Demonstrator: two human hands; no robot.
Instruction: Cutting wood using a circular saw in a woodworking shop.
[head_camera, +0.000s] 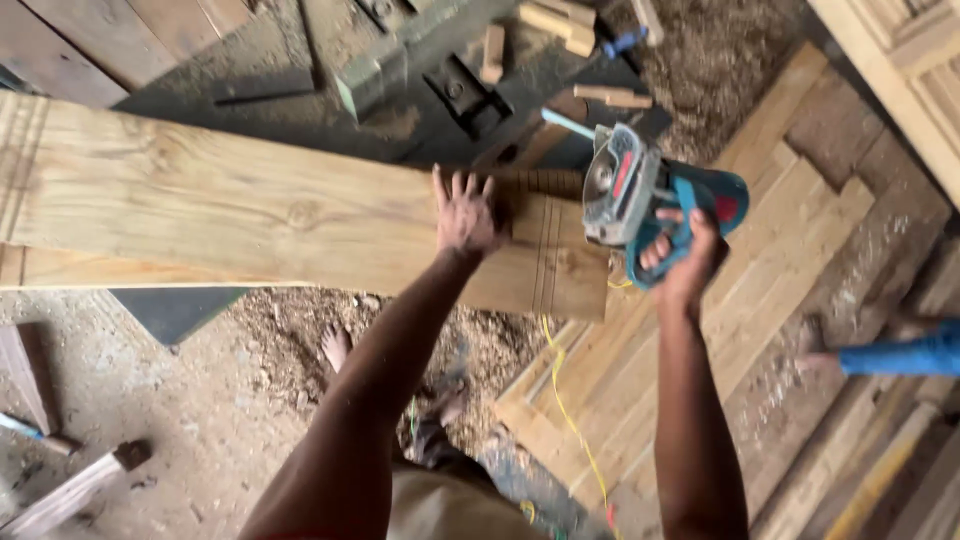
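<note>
A long, wide wooden plank (220, 210) lies across a dark workbench (300, 110), with grooves cut along its edges. My left hand (464, 213) presses flat on the plank near its right end, fingers spread. My right hand (688, 252) grips the handle of a teal and grey hand-held circular saw (640, 195), held just off the plank's right end. A yellow cord (570, 420) hangs from the saw down to the floor.
Small wood offcuts (560, 25) and metal parts sit on the bench behind the plank. Sawdust covers the floor. Stacked boards (780, 300) lie at the right. My bare foot (336, 345) shows below. Another person's blue-clad leg and foot (890, 355) stand at the right edge.
</note>
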